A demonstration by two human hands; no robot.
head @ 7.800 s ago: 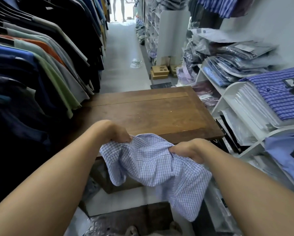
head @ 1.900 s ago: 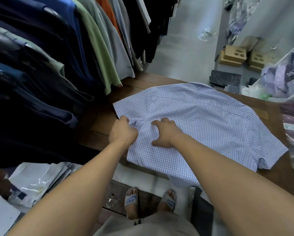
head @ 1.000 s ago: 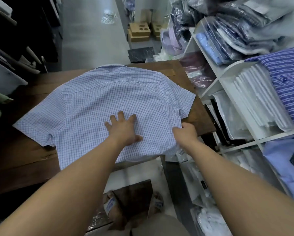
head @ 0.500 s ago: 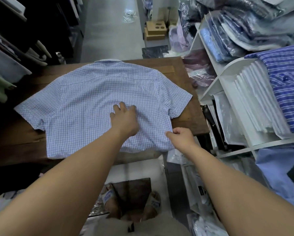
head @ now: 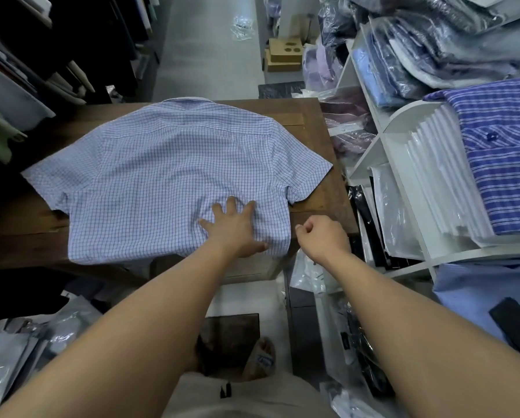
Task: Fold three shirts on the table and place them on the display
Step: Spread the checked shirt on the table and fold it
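Note:
A light blue checked short-sleeved shirt (head: 168,176) lies spread face down on the brown wooden table (head: 319,122), collar at the far edge, both sleeves out to the sides. My left hand (head: 234,227) presses flat on the shirt near its lower right part, fingers spread. My right hand (head: 322,236) hovers just right of the shirt's lower right corner, fingers curled, with nothing visibly in it and a small gap to the cloth.
White display shelves (head: 403,164) on the right hold a folded blue striped shirt (head: 503,152) and several bagged shirts (head: 433,46). Hanging clothes (head: 17,86) line the left. Cardboard boxes (head: 284,55) stand on the aisle floor beyond the table. Plastic bags lie on the floor near my feet.
The shirt was spread flat on the table. My left hand slid slightly toward the hem while pressing. My right hand let go of the hem corner and moved a little to the right.

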